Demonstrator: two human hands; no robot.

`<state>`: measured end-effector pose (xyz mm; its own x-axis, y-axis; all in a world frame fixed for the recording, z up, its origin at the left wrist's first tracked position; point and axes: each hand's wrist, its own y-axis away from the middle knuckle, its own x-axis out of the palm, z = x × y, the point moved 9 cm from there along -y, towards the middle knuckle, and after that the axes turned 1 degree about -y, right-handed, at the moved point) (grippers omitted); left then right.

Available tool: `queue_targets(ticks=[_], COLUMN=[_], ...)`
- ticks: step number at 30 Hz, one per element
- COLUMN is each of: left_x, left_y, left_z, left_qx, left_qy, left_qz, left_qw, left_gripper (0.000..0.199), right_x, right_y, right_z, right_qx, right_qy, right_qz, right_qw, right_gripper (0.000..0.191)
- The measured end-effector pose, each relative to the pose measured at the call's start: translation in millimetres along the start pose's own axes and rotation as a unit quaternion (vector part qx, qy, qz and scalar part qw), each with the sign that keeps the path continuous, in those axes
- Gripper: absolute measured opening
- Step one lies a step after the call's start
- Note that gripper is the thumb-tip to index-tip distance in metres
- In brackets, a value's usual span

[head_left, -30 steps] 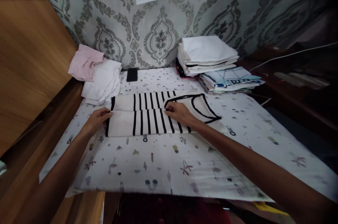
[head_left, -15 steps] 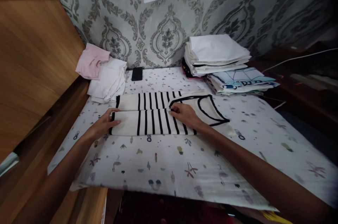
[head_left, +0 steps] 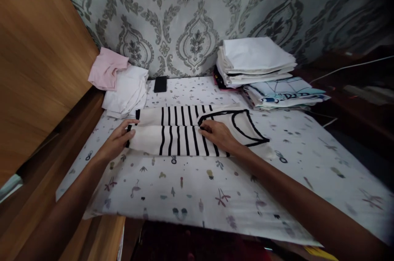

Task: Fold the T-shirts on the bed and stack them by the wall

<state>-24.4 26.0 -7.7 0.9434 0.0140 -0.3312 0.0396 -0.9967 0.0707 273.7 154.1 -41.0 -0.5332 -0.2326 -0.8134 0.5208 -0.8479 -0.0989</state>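
Observation:
A cream knit garment with black stripes (head_left: 178,140) lies folded lengthwise on the patterned white cloth, its black-edged neckline toward the right. At its left end, my left hand (head_left: 118,140) pinches the black hem, the thumb below and the fingers above. My right hand (head_left: 220,136) is closed on the garment's edge near the middle, where the stripes meet the black trim; its fingertips are partly hidden.
Stacks of folded white clothes (head_left: 258,58) and printed clothes (head_left: 286,90) stand at the back right. A pink cloth (head_left: 107,68), white cloths (head_left: 126,92) and a black phone (head_left: 160,84) lie at the back left. Wooden furniture (head_left: 40,60) borders the left side.
My left hand has shifted slightly up along the hem, its fingertips now nearer the garment's upper half. My right hand has hardly moved. The view has tilted a little.

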Motion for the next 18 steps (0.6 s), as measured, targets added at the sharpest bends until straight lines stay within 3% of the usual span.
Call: queue_targets(ticks=[4, 7, 12, 15, 18], left_x=[12.4, 11.7, -8.1, -22.0, -24.8], left_y=[17, 27, 10, -6, -13], left_z=[-2, 4, 10, 24, 38], left_qx=[-0.014, -0.025, -0.035, -0.074, -0.111], left_qy=[-0.134, -0.183, -0.085, -0.023, -0.009], left_qz=[0.109, 0.127, 0.032, -0.043, -0.070], left_qw=[0.985, 0.975, 0.995, 0.996, 0.991], left_gripper=[0.044, 0.043, 0.049, 0.053, 0.053], right_x=[0, 0, 1, -1, -3], right_y=[2, 2, -1, -2, 0], right_z=[0, 0, -4, -7, -7], right_qx=[-0.023, -0.040, -0.044, -0.028, -0.022], right_qy=[-0.021, -0.030, -0.067, -0.090, -0.075], right_qz=[-0.002, -0.008, -0.007, -0.013, -0.023], right_qw=[1.000, 0.999, 0.997, 0.995, 0.997], right_gripper=[0.013, 0.015, 0.017, 0.018, 0.018])
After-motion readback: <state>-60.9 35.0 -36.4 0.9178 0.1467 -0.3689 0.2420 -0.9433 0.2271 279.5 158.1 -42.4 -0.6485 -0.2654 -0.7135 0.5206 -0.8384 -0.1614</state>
